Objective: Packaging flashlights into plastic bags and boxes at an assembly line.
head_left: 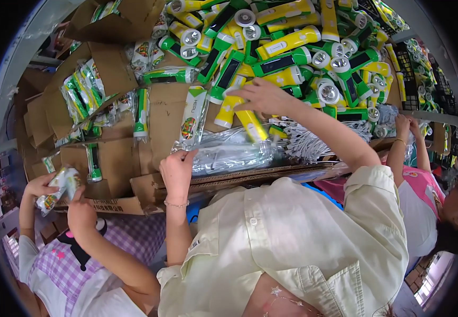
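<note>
Yellow flashlight (253,127) slanted under the right hand (266,98), near the front edge of the bench (239,176); whether that grip was clamped, I could not tell. The left hand (176,168) pinched clear plastic bags (223,161).

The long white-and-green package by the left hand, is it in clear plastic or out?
In: shiny clear plastic shows around the package.

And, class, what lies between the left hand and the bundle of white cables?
In the head view, clear plastic bags lie between the left hand and the white cables; a yellow flashlight reaches their upper edge.
</note>
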`<state>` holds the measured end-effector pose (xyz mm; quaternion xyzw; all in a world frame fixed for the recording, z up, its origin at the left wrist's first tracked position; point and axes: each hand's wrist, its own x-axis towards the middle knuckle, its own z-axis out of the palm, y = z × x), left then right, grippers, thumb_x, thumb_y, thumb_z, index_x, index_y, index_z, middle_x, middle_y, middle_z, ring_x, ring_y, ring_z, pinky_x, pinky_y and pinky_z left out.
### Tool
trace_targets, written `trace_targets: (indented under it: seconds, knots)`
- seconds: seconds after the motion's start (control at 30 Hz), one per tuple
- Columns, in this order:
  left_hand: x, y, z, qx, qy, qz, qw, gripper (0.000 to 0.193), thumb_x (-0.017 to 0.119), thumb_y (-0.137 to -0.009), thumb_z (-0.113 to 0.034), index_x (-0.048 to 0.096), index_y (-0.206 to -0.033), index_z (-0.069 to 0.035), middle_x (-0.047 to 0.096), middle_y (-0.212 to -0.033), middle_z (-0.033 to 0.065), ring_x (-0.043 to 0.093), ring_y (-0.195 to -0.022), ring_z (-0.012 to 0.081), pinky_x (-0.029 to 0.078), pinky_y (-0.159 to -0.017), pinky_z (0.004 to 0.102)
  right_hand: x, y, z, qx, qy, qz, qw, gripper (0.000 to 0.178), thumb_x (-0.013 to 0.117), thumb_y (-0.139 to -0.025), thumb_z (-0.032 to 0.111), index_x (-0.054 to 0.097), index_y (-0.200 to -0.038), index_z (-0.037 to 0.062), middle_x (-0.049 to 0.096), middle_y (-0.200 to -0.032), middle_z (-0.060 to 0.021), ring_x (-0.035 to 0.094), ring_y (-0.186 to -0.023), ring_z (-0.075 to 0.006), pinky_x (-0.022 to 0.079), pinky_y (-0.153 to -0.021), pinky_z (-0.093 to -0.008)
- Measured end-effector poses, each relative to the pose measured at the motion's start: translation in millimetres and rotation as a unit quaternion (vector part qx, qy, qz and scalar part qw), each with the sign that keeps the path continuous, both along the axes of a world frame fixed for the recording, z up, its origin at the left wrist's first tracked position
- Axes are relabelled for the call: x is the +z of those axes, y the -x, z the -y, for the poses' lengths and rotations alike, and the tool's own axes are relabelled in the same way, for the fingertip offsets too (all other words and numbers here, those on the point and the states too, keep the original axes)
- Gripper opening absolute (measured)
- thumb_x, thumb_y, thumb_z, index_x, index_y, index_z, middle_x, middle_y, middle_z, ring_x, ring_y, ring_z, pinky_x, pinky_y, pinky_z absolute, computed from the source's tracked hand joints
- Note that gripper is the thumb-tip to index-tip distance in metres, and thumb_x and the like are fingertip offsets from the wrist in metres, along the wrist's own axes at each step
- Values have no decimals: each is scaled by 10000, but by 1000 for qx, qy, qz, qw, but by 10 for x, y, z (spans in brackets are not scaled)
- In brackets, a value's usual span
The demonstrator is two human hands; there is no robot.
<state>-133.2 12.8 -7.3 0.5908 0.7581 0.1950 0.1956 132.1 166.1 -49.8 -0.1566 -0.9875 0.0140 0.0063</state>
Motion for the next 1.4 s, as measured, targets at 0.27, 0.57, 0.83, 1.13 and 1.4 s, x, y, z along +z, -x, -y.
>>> trace_targets:
  seconds: [0.27,0.57,0.83,1.13,1.4]
  knots:
    - [55,31,107,36,30,78,996,195,691,-759,-213,699,-802,-24,609,-690,219,612,-651,374,485,-593,384,-254,81,13,-6,-89,-8,996,426,624,-737,220,542,-1150,161,570,-1129,7,560,-924,-151,457,-707,-306]
    - [2,-242,95,6,12,105,994,192,654,-787,-173,685,-860,1,593,-605,177,547,-484,234,428,-519,316,767,290,709,-22,207,-412,887,314,638,-795,217,593,-1101,166,611,-1112,-75,632,-844,-288,505,-674,-375]
    - [-227,-381,117,-98,-105,332,932,189,592,-865,-124,685,-939,23,621,-609,-8,461,-536,50,401,-498,255,390,166,1204,-170,153,-132,965,484,630,-742,145,495,-1200,69,624,-1071,-94,654,-642,-265,522,-530,-355]
    - [30,-453,162,-95,-11,133,987,221,603,-816,-98,671,-995,12,533,-543,82,440,-516,58,389,-501,252,480,294,1451,-211,-27,165,963,172,589,-761,161,658,-901,88,631,-852,-23,649,-723,-166,466,-501,-303]
    - [43,-754,108,-150,-35,176,972,219,570,-822,-99,661,-971,33,524,-521,87,457,-473,65,367,-455,272,125,352,1470,-295,3,268,917,191,625,-750,193,637,-915,98,612,-793,-21,634,-658,-191,461,-459,-346]
